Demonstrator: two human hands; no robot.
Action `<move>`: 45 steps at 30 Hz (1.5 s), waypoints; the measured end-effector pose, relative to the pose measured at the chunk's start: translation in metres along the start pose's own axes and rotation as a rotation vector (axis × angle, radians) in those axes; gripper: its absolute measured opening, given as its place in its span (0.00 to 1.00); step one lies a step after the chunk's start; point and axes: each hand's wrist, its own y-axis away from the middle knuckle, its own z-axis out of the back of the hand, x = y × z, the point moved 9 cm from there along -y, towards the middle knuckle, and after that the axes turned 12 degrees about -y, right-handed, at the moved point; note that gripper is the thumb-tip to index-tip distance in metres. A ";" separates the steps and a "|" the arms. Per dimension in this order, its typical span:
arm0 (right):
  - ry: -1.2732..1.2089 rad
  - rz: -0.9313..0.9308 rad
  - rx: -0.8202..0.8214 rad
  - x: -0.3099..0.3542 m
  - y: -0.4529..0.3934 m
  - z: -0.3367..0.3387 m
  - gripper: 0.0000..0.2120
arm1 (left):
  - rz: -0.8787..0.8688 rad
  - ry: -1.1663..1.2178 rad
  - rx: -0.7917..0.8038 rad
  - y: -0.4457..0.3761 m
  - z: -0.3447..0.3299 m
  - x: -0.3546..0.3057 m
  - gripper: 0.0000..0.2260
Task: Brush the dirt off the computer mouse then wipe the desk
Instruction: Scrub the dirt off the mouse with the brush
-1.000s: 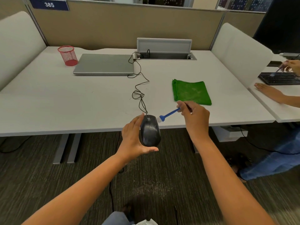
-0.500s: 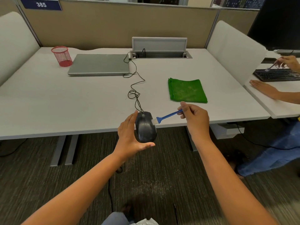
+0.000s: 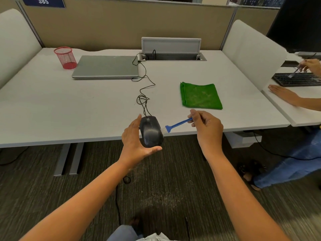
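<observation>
Head view: the left hand [image 3: 137, 141] cradles the black computer mouse [image 3: 150, 131] from its left side and beneath, fingers and thumb curled round the body, holding it just off the front edge of the bench [image 3: 52, 108] so that loosened dirt would presumably fall to the floor, not onto the surface to be wiped. The right hand [image 3: 207, 129], to the right of the mouse, pinches the handle of a small blue brush [image 3: 177, 125] between thumb and fingers; its pale bristles touch the mouse's right flank. The mouse cable [image 3: 144, 94] runs slack behind the mouse toward the closed laptop [image 3: 106, 66]. A folded green cloth [image 3: 199, 95] lies behind and right of the mouse, within the right hand's reach, apparently kept ready for wiping. A red mesh cup [image 3: 65, 57] stands left of the laptop.
</observation>
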 end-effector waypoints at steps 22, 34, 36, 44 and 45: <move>-0.139 -0.133 0.065 -0.019 0.002 -0.015 0.09 | 0.001 0.007 -0.013 -0.010 -0.002 0.000 0.50; -0.187 -0.337 -0.115 -0.058 0.001 0.002 0.11 | -0.033 -0.070 -0.012 -0.036 0.001 0.009 0.50; -0.171 -0.360 -0.108 -0.062 0.000 -0.004 0.11 | -0.022 -0.084 -0.007 -0.047 0.002 0.014 0.50; -0.245 -0.471 -0.155 -0.089 -0.022 -0.024 0.10 | -0.053 -0.132 -0.083 -0.100 0.020 0.044 0.49; -0.277 -0.502 -0.174 -0.095 -0.026 -0.028 0.10 | -0.053 -0.132 -0.092 -0.108 0.023 0.049 0.49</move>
